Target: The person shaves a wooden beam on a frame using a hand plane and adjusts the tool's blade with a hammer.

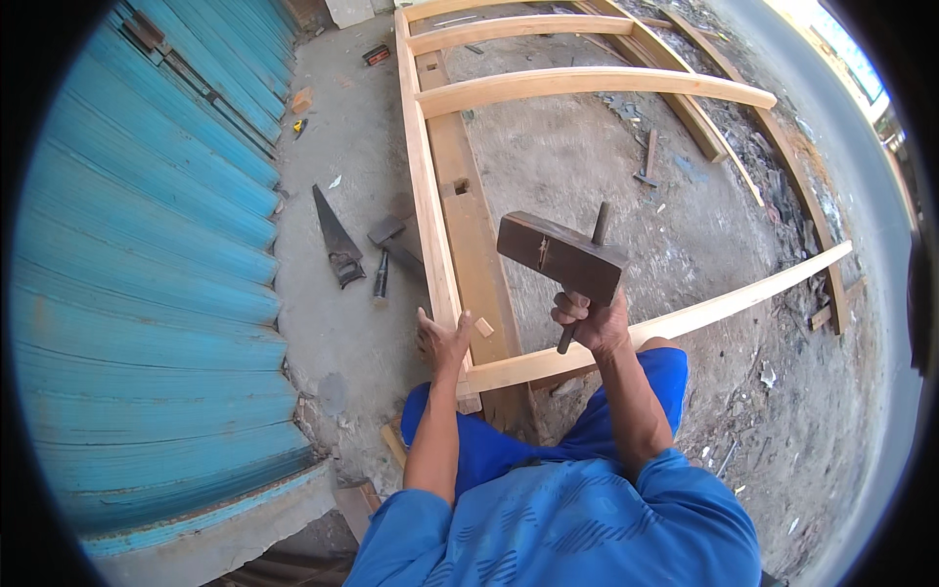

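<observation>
In my right hand (599, 323) is a dark wooden hand plane (558, 256), raised above the frame. My fingers wrap around its lower end and cross handle, and its sole with the mouth slot faces up toward me. My left hand (445, 339) grips the left rail of a pale wooden frame (437, 210) near its close corner, with the thumb on the inner side. A small wood block (484, 327) lies just right of that thumb. The frame's near crosspiece (675, 323) passes below the plane, in front of my knees.
A thick plank (469, 225) with a mortise lies under the frame. Left of it are a handsaw (338, 240), a hammer (388, 231) and a chisel (380, 276). Blue corrugated shutters (156, 254) line the left. Another hammer (648, 161) and a long timber (797, 186) lie right.
</observation>
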{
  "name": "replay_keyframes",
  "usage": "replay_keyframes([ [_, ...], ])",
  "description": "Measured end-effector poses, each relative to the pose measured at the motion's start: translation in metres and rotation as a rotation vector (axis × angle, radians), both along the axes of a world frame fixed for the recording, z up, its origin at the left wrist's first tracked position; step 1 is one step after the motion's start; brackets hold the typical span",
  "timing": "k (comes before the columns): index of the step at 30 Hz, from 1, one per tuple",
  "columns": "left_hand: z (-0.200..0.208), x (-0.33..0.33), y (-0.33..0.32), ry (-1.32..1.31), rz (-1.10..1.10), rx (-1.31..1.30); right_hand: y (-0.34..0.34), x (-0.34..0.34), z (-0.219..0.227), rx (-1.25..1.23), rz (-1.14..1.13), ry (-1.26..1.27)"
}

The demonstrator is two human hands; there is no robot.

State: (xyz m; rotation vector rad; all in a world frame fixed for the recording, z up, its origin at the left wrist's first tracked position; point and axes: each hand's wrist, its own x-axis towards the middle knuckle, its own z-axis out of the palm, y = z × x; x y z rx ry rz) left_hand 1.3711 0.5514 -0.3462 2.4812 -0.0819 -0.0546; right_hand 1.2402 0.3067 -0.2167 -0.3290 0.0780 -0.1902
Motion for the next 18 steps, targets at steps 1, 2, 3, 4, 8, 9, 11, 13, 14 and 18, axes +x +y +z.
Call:
replay_keyframes([
  [1,0.005,0.002,0.009,-0.122,-0.074,-0.169,0.008,-0.005,0.006,-0.028,0.044,-0.011],
  [2,0.013,-0.005,0.009,-0.223,-0.149,-0.349,0.014,-0.017,0.010,-0.066,0.084,0.001],
  [3,0.035,-0.015,0.001,-0.107,-0.278,-0.557,0.023,-0.026,0.010,-0.074,0.072,0.099],
  [4,0.065,-0.027,-0.009,0.008,-0.396,-0.760,0.030,-0.034,0.003,-0.070,0.114,0.100],
  [8,0.125,-0.039,-0.001,0.252,-0.586,-1.069,0.078,-0.044,-0.017,-0.087,0.241,0.143],
  [9,0.116,-0.031,0.014,0.215,-0.594,-1.024,0.097,-0.045,-0.010,-0.145,0.224,0.233],
  [11,0.116,-0.033,0.035,0.196,-0.591,-1.093,0.107,-0.050,-0.021,-0.148,0.354,0.132],
  [13,0.116,-0.031,0.051,0.322,-0.578,-1.105,0.107,-0.056,-0.031,-0.102,0.369,0.165],
  [14,0.118,-0.025,0.063,0.370,-0.567,-1.113,0.106,-0.051,-0.034,-0.086,0.385,0.172],
  [18,0.125,0.001,0.126,-0.134,-0.154,-0.644,0.116,0.006,0.019,-1.274,0.156,0.172],
])
